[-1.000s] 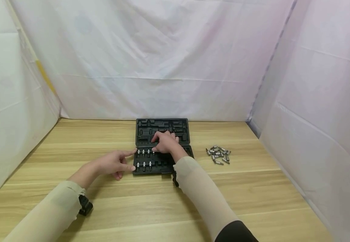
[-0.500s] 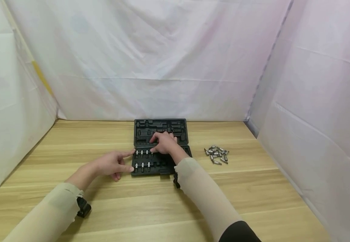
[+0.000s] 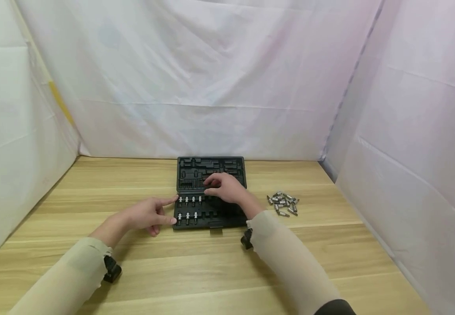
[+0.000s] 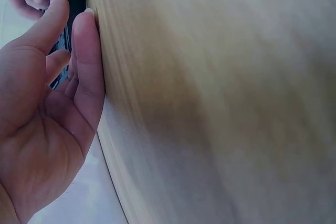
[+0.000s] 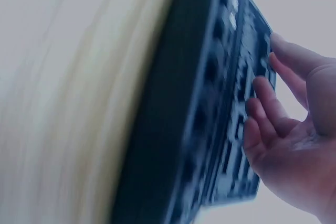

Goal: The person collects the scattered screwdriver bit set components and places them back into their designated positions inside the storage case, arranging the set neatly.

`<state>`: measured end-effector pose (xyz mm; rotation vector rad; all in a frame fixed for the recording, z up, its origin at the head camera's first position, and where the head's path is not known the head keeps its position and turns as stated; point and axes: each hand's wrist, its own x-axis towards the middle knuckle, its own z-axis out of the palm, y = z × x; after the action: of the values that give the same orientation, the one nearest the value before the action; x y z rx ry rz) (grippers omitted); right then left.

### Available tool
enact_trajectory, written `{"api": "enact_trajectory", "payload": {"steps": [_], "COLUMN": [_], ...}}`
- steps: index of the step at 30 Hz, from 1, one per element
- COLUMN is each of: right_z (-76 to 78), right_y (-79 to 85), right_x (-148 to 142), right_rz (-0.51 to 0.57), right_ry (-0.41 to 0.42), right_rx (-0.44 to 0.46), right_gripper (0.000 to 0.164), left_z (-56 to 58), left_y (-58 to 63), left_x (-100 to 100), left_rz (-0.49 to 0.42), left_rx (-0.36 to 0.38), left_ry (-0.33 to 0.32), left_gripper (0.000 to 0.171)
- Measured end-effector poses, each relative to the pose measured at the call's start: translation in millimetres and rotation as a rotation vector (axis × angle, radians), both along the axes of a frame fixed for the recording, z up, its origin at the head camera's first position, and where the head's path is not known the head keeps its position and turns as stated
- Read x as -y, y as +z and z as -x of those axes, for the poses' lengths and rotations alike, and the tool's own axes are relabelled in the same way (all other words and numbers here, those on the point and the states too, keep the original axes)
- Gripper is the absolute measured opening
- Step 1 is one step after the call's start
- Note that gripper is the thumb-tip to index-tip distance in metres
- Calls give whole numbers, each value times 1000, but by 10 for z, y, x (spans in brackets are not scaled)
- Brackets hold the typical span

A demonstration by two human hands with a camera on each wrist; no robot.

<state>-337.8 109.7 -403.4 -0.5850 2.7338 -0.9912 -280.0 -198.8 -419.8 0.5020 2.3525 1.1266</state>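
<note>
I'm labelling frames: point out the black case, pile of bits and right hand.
Black case (image 3: 211, 166): head view, lid's inner face.
Pile of bits (image 3: 281, 202): head view, near its middle.
Right hand (image 3: 229, 188): head view, back of hand.

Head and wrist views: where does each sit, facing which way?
Head: worn on the head, facing forward and down at the case; left hand, right hand, sleeves show.
Left wrist: worn there, facing past the left hand to case and table.
Right wrist: worn there, facing the case past the right hand.
Head and left wrist share both hands.
</note>
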Motion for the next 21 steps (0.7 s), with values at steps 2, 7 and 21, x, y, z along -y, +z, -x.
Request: {"api": "enact_trajectory", "payload": {"steps": [2,7,21], "right_z": [-20,-79,-302], "right_y": [25,80,18], "right_x": [-140,-525,-1490], "right_rz": [29,42,8], "right_ry": [-3,-30,-137], "right_rx": [-1,-16,-21], "right_gripper": [34,32,27], "left_z": [8,23,42], "left_y": [-9,-27,-41], "left_x": [-2,0,-14], "left_rz": [-4,-13,-11], "left_rx": [1,5,-1], "left_ry": [-5,-6,-5], "left_gripper": [94,94,95]}}
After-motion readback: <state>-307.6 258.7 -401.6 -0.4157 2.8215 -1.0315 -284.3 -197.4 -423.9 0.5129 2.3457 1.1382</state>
